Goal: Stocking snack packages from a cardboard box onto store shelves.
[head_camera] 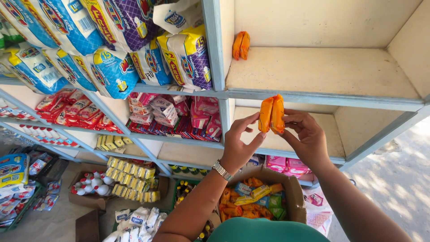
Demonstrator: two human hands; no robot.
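Orange packets held at the shelf

Orange packets (271,114), a pair pressed together, were pinched between the left hand (237,142) and the right hand (306,136), raised before the pale shelf (322,74) above an open cardboard box (293,190).

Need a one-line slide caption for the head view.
Both hands, left hand and right hand, hold two orange packets before a pale shelf, above an open cardboard box.

Single head-worn view, looking forward and down from above the person's chest at a pale blue shelf unit (313,96), close in. Both raised hands sit near frame centre. Floor and an open cardboard box (293,188) fall along the lower edge; no second view.
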